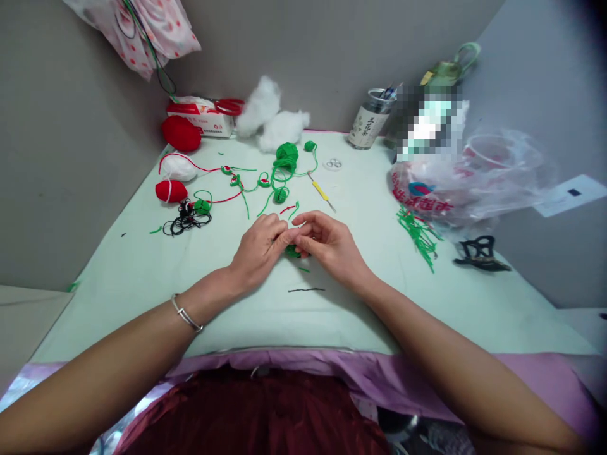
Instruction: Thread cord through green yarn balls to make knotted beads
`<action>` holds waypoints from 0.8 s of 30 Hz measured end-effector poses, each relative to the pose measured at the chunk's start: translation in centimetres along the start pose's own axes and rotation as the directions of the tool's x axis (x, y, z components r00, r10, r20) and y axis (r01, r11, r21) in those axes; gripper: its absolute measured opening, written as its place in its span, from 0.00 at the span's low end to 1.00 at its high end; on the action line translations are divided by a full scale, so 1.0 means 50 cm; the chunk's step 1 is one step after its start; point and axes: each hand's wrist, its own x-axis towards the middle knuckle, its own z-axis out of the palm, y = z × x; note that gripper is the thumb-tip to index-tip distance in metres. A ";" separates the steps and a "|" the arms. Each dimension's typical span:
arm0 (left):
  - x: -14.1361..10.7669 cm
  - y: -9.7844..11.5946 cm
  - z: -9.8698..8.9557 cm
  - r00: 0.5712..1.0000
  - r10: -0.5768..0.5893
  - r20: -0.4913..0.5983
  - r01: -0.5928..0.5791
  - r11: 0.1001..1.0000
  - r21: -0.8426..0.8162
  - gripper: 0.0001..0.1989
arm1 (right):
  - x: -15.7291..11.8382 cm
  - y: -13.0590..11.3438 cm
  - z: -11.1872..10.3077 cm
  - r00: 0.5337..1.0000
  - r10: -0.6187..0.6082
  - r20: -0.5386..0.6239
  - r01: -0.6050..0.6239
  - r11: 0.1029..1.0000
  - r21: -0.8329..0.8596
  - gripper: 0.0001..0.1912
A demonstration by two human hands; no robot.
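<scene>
My left hand point(260, 249) is closed over a small green crocheted piece point(293, 251), most of which the fingers hide. My right hand point(334, 248) meets it from the other side, fingers curled and thumb tip against the left thumb. Whatever the right fingertips pinch is too small to make out. Short green and red yarn scraps point(288, 208) lie just beyond the hands. Nearer to me, a short black yarn strand point(306, 290) rests on the pale tablecloth point(246, 322). A yellow-handled crochet hook point(320, 189) lies behind the right hand.
Green yarn point(286, 157), red yarn balls point(181, 133), tangled black yarn point(186, 219) and small green crocheted pieces point(264, 180) spread toward the back left. White stuffing point(283, 128) lies behind them. To the right are a pen jar point(368, 120), plastic bag point(441, 189), green yarn cuttings point(418, 235) and black hair clip point(482, 254).
</scene>
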 end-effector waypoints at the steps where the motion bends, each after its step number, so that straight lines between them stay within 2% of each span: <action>1: 0.001 -0.001 0.002 1.000 -0.003 0.007 0.003 1.000 0.001 0.19 | 0.000 0.000 0.001 1.000 0.002 0.001 -0.002 1.000 -0.004 0.10; 13: 0.000 0.006 0.003 0.999 -0.045 0.002 0.045 0.991 -0.124 0.10 | 0.004 0.013 -0.003 0.999 -0.031 -0.040 0.029 0.998 -0.047 0.07; 18: -0.002 0.004 0.002 0.999 -0.051 -0.019 0.048 0.989 -0.139 0.09 | 0.000 0.010 -0.006 0.997 0.007 -0.079 -0.014 0.996 -0.093 0.05; 24: -0.001 -0.002 0.000 0.990 -0.141 -0.016 0.133 0.960 -0.248 0.06 | 0.001 0.003 -0.007 0.994 0.019 -0.106 -0.028 0.996 -0.080 0.07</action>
